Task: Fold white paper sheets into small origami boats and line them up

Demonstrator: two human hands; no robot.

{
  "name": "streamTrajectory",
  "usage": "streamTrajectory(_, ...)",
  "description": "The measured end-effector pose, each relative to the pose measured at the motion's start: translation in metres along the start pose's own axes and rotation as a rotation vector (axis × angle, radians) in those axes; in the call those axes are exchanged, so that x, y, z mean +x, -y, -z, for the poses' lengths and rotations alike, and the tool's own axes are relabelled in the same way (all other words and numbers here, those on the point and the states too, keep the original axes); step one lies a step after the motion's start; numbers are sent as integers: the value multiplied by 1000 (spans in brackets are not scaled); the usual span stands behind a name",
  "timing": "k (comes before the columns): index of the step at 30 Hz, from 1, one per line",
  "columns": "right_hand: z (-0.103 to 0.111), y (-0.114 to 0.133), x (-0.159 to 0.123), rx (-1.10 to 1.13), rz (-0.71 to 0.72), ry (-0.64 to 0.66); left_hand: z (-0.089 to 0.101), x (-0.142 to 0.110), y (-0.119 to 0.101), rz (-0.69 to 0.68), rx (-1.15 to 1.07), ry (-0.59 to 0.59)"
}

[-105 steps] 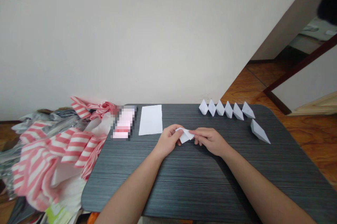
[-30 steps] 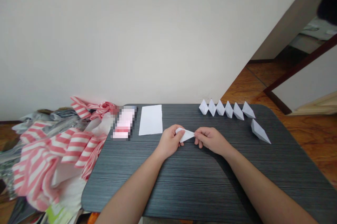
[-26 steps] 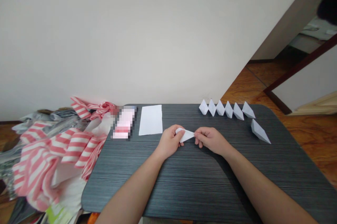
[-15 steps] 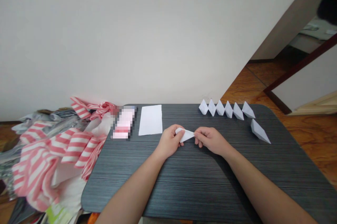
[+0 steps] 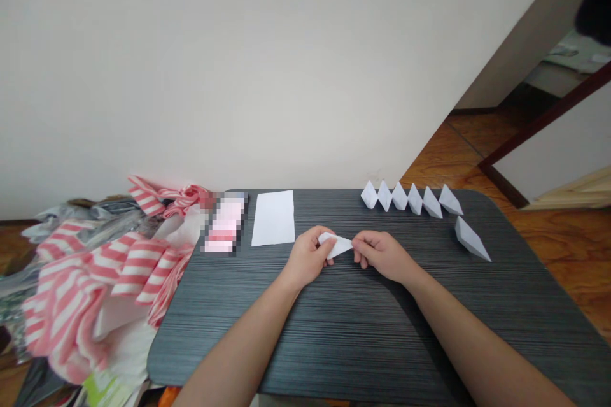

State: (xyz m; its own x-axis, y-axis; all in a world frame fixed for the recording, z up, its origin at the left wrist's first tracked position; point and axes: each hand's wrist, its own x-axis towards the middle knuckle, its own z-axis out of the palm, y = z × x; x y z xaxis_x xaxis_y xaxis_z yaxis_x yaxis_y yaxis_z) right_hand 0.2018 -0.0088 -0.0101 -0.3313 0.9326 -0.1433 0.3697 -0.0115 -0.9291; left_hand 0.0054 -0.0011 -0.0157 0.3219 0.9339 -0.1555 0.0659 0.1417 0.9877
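Between my hands, above the middle of the dark table, is a small piece of folded white paper [image 5: 340, 245] with a pointed right end. My left hand [image 5: 310, 255] is closed on its wide left part, thumb on top. The fingertips of my right hand [image 5: 380, 254] pinch its pointed tip. Ahead and to the right, several folded paper boats [image 5: 400, 196] stand in a row near the table's back edge. One more paper boat [image 5: 471, 239] sits apart, closer to me on the right.
A stack of white paper [image 5: 273, 218] lies at the back left of the table [image 5: 305, 343]. Beside it is a blurred-out pink and white object [image 5: 225, 223]. Red-and-white striped cloth [image 5: 81, 292] is heaped left of the table. A wall [image 5: 267, 76] rises behind.
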Motion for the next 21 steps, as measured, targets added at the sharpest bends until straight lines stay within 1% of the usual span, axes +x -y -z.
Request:
streamTrajectory(12,0,1,-1,-14,17,3,1,0,0,-7,33,11)
streamTrajectory(16,-1,0,0,-1,29,6,0,-1,-1,-24,55,31)
streamTrajectory(21,-1,1,-1,-39,35,3,0,-1,-2,-20,86,48)
